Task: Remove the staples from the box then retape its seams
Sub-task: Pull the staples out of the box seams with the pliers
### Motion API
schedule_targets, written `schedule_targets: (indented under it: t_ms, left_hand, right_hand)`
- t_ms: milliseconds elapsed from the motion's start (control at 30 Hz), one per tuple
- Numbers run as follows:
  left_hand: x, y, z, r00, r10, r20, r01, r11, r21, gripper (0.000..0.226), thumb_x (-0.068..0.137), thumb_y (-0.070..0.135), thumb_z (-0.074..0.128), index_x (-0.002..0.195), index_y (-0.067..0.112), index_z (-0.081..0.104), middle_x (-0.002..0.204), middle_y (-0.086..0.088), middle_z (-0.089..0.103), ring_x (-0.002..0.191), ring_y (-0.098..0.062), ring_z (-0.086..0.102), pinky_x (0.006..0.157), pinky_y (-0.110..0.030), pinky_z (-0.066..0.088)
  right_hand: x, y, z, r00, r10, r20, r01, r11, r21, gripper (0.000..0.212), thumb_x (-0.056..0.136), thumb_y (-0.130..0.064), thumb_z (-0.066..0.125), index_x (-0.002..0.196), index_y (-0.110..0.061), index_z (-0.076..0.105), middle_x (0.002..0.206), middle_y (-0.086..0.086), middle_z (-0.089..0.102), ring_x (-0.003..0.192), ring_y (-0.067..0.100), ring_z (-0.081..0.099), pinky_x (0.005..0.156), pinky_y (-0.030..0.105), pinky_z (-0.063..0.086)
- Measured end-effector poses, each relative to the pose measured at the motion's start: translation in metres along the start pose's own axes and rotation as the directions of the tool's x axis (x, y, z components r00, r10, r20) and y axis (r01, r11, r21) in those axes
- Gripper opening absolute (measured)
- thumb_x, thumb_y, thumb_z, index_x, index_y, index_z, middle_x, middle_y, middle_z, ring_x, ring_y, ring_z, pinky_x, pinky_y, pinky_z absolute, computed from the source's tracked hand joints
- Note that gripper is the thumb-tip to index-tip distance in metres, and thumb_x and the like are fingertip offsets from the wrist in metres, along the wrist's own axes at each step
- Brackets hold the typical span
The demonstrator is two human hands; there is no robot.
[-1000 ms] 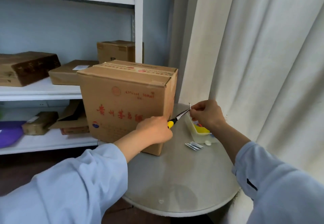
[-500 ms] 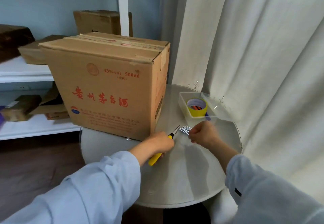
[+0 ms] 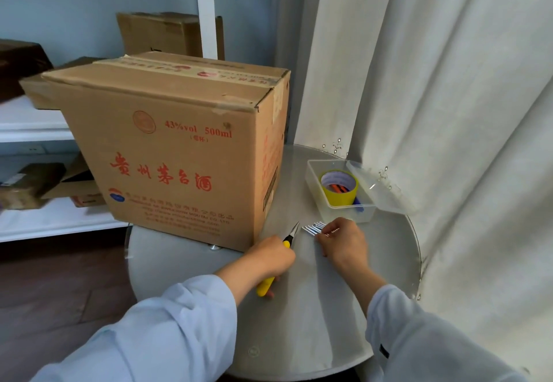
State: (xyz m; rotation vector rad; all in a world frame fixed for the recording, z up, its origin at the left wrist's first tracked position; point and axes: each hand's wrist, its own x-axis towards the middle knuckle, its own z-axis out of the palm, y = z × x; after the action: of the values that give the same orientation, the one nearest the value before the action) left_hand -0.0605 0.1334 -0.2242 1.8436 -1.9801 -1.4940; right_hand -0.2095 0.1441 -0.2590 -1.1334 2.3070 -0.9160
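While the left hand (image 3: 270,257) grips a yellow-handled tool (image 3: 276,262) low in the middle of the frame, its fingers curled round the handle and the metal tip pointing up toward the box's lower right corner, the right hand (image 3: 342,242) lies just to its right on the round grey table (image 3: 299,322). The right hand's fingers are bent down onto a small row of silver staples (image 3: 312,228) lying on the tabletop; the fingertips touch the right end of the row, though whether they pinch one staple or only press on them cannot be told.

The cardboard box (image 3: 173,148) stands upright at the centre left of the frame, on the far left part of the table, its lower edge overhanging the rim slightly. Red characters and "43%vol 500ml" are printed on its front, and printed tape runs along the closed top flaps.

To the right of centre, near the table's far edge and beside the white curtain (image 3: 434,82), sits a clear plastic tub (image 3: 314,184) with its hinged lid (image 3: 380,190) thrown open to the right. Inside stands a roll of yellow tape (image 3: 339,191) on its side face, with something orange and dark seen through its core and a blue item peeking out at its lower right.

In the upper left, white shelves (image 3: 30,130) hold several other brown cartons (image 3: 167,33).
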Motion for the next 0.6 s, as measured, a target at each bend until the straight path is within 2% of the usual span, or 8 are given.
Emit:
schedule_targets:
  t_ms: [133, 200, 267, 333, 433, 467, 533, 600]
  left_hand:
    - [0.003, -0.002, 0.000, 1.000, 0.005, -0.008, -0.005, 0.999, 0.033, 0.013, 0.084, 0.009, 0.038, 0.085, 0.006, 0.050, 0.080, -0.015, 0.057, 0.076, -0.033, 0.059, 0.064, -0.045, 0.057]
    - [0.003, -0.003, 0.002, 1.000, 0.012, -0.021, -0.011, 0.999, 0.053, 0.015, 0.082, 0.011, 0.039, 0.090, 0.007, 0.052, 0.086, -0.015, 0.059, 0.080, -0.033, 0.063, 0.066, -0.046, 0.059]
    - [0.005, -0.005, 0.003, 0.999, 0.013, -0.041, -0.010, 0.998, 0.069, 0.021, 0.083, 0.016, 0.042, 0.100, 0.009, 0.052, 0.097, -0.016, 0.062, 0.091, -0.034, 0.065, 0.071, -0.047, 0.059]
    - [0.005, -0.003, 0.001, 0.999, 0.007, -0.052, -0.004, 0.998, 0.064, 0.026, 0.086, 0.023, 0.045, 0.107, 0.010, 0.051, 0.104, -0.016, 0.062, 0.096, -0.033, 0.063, 0.078, -0.048, 0.057]
    - [0.002, 0.005, -0.005, 0.998, -0.054, 0.019, 0.055, 0.995, -0.080, 0.026, 0.091, 0.026, 0.043, 0.101, 0.003, 0.050, 0.080, -0.016, 0.057, 0.075, -0.033, 0.057, 0.065, -0.047, 0.055]
    - [0.001, 0.010, -0.008, 0.997, -0.067, 0.040, 0.071, 0.992, -0.103, 0.031, 0.093, 0.029, 0.040, 0.105, 0.001, 0.049, 0.081, -0.017, 0.056, 0.075, -0.033, 0.057, 0.062, -0.044, 0.054]
    - [0.002, 0.016, -0.012, 0.997, -0.065, 0.038, 0.068, 0.995, -0.078, 0.048, 0.094, 0.038, 0.035, 0.124, 0.000, 0.042, 0.111, -0.020, 0.059, 0.100, -0.034, 0.060, 0.076, -0.044, 0.052]
    - [0.002, 0.023, -0.015, 0.999, -0.050, 0.008, 0.050, 0.998, 0.034, 0.058, 0.095, 0.040, 0.032, 0.139, 0.001, 0.031, 0.138, -0.020, 0.045, 0.123, -0.034, 0.049, 0.096, -0.040, 0.044]
  right_hand:
    - [0.002, -0.004, -0.002, 0.999, -0.040, 0.020, 0.041, 0.997, -0.059, 0.016, 0.077, -0.033, 0.069, 0.072, -0.028, 0.054, 0.090, 0.007, 0.069, 0.091, 0.027, 0.064, 0.080, 0.034, 0.052]
    - [0.000, -0.007, -0.005, 0.998, -0.057, 0.025, 0.060, 0.987, -0.150, 0.014, 0.080, -0.037, 0.069, 0.087, -0.029, 0.059, 0.102, 0.007, 0.066, 0.099, 0.027, 0.061, 0.082, 0.033, 0.049]
    - [0.000, -0.008, -0.010, 0.997, -0.082, 0.004, 0.080, 0.965, -0.251, 0.026, 0.084, -0.041, 0.066, 0.106, -0.027, 0.062, 0.115, 0.005, 0.060, 0.108, 0.026, 0.056, 0.083, 0.032, 0.043]
    - [-0.001, -0.011, -0.015, 0.992, -0.122, -0.023, 0.106, 0.933, -0.344, 0.036, 0.086, -0.046, 0.064, 0.115, -0.025, 0.062, 0.122, 0.002, 0.057, 0.116, 0.024, 0.052, 0.085, 0.032, 0.042]
    - [-0.003, -0.015, -0.021, 0.987, -0.160, 0.000, 0.143, 0.878, -0.458, 0.044, 0.085, -0.053, 0.061, 0.119, -0.024, 0.060, 0.124, 0.001, 0.056, 0.121, 0.021, 0.046, 0.089, 0.031, 0.041]
    - [-0.003, -0.016, -0.023, 0.987, -0.160, 0.019, 0.149, 0.860, -0.489, 0.048, 0.084, -0.056, 0.061, 0.119, -0.023, 0.060, 0.123, 0.002, 0.056, 0.121, 0.022, 0.046, 0.089, 0.031, 0.042]
    - [-0.002, -0.019, -0.023, 0.987, -0.150, 0.058, 0.157, 0.829, -0.536, 0.051, 0.082, -0.059, 0.061, 0.116, -0.021, 0.059, 0.121, 0.002, 0.058, 0.119, 0.022, 0.048, 0.087, 0.030, 0.042]
    - [-0.001, -0.023, -0.023, 0.985, -0.153, 0.085, 0.174, 0.806, -0.566, 0.052, 0.080, -0.060, 0.063, 0.113, -0.020, 0.059, 0.119, 0.002, 0.059, 0.117, 0.023, 0.051, 0.085, 0.029, 0.042]
